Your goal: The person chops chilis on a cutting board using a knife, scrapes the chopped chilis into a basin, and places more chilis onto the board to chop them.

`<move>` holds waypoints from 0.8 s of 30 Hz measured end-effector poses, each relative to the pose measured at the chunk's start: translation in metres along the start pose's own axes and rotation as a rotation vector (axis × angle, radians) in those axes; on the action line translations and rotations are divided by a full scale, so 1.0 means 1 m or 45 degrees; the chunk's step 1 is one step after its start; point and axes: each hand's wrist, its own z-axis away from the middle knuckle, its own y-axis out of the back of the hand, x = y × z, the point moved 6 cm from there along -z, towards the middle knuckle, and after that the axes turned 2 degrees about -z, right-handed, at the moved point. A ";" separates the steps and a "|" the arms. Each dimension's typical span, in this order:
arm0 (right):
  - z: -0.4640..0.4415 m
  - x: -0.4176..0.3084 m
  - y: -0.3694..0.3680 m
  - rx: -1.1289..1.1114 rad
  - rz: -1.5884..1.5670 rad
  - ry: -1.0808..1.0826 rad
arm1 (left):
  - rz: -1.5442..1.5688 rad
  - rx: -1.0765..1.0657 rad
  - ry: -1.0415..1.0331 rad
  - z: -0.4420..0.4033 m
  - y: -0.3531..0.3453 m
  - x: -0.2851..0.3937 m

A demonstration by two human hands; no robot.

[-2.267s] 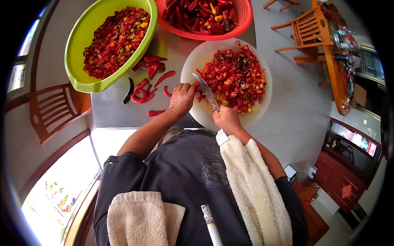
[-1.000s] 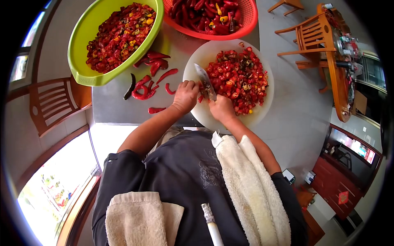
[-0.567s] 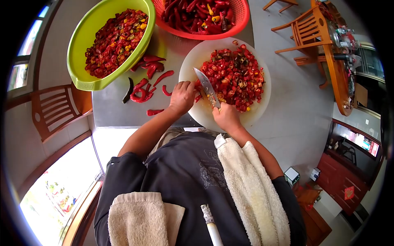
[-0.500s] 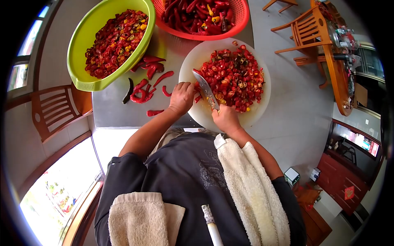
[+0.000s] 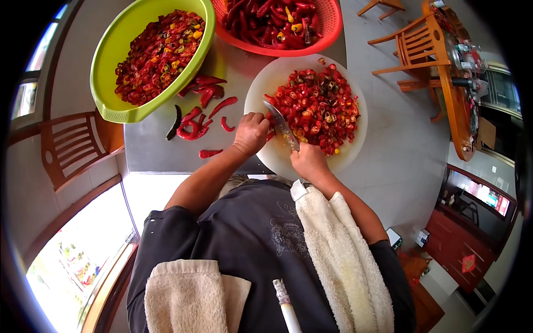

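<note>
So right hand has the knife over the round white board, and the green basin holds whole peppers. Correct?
Not quite: the head view shows the green basin holding chopped peppers, not whole ones. The right hand does have the knife over the round white board.

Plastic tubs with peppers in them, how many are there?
2: the green tub on the left, with chopped peppers, and the red tub beside it, with whole peppers.

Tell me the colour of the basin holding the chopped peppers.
The basin is lime green, clearest in the head view.
</note>
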 end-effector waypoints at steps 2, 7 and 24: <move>0.000 -0.004 0.003 -0.003 -0.017 0.011 | -0.001 0.029 -0.022 0.002 -0.002 -0.001; -0.005 -0.006 -0.001 -0.065 0.060 -0.014 | 0.008 -0.026 0.010 0.002 -0.005 -0.002; -0.015 0.008 -0.011 0.212 -0.219 0.024 | 0.022 0.018 -0.004 0.007 -0.004 -0.005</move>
